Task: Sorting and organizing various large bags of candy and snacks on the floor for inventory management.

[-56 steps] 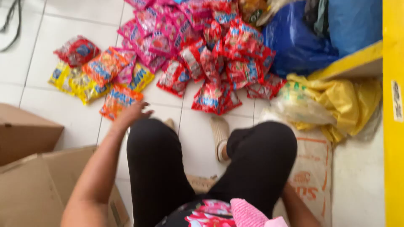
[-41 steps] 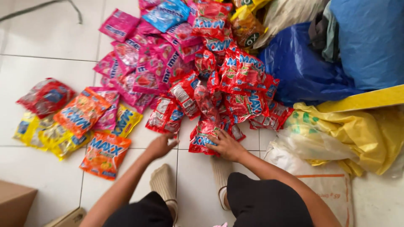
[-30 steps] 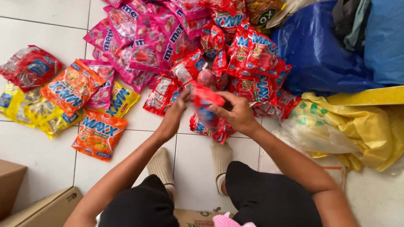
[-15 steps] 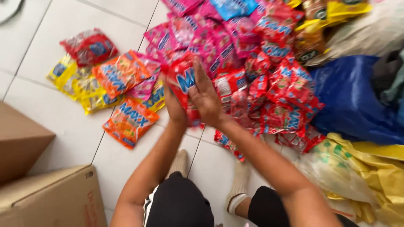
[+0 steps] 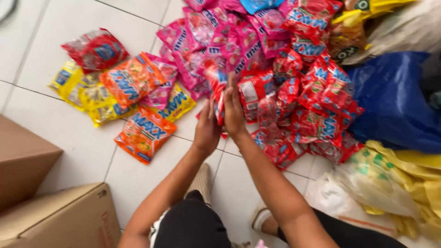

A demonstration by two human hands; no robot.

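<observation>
Left hand [image 5: 207, 130] and right hand [image 5: 233, 110] press one red candy bag [image 5: 216, 87] between flat palms; two orange bags [image 5: 145, 133] lie nearby.

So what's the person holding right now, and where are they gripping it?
A stack of red candy packets, held on edge and pressed between the two palms: the left hand on its left face, the right hand on its right face, near the lower end.
</observation>
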